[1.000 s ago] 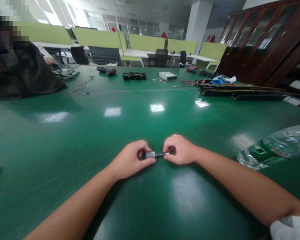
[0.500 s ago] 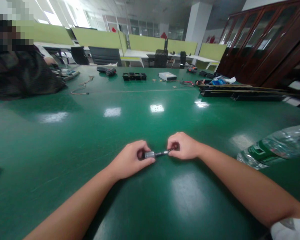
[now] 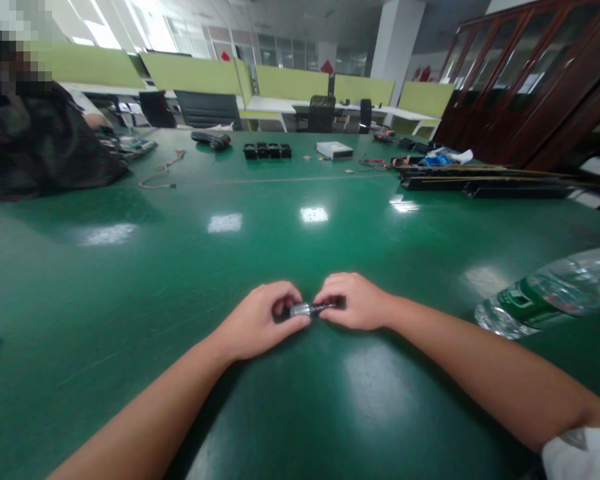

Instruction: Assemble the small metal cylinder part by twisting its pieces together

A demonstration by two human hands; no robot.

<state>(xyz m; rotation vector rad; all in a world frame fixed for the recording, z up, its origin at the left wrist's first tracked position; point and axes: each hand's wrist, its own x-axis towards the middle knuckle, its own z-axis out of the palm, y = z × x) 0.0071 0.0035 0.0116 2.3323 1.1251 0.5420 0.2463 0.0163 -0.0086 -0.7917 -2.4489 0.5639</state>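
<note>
Lower centre of the frame: both forearms rest on the green counter (image 3: 130,280). The left hand (image 3: 260,320) is clenched around the silver end of a small metal rod (image 3: 310,309), thumb and fingers closed over it. The right hand (image 3: 353,301) grasps the darker, thinner end of the same rod between its fingertips. The rod lies roughly level between the two hands, just above the counter surface; whether it touches the surface cannot be told.

Lower right of the frame: a clear plastic water bottle (image 3: 550,293) with a green label lies on its side on the counter, well apart from the hands.

Middle of the frame: bare counter with reflections of ceiling lights.

Upper centre of the frame: a row of small black fans (image 3: 267,151) stands beside a flat white box (image 3: 335,149). To their left lie a dark power tool (image 3: 211,139) and a loose cable (image 3: 161,175).

Upper right of the frame: long black bars (image 3: 485,184) lie side by side near the counter edge, in front of a dark wooden cabinet (image 3: 530,80).

Upper left of the frame: another person in a dark patterned garment (image 3: 40,147) sits at the counter.
</note>
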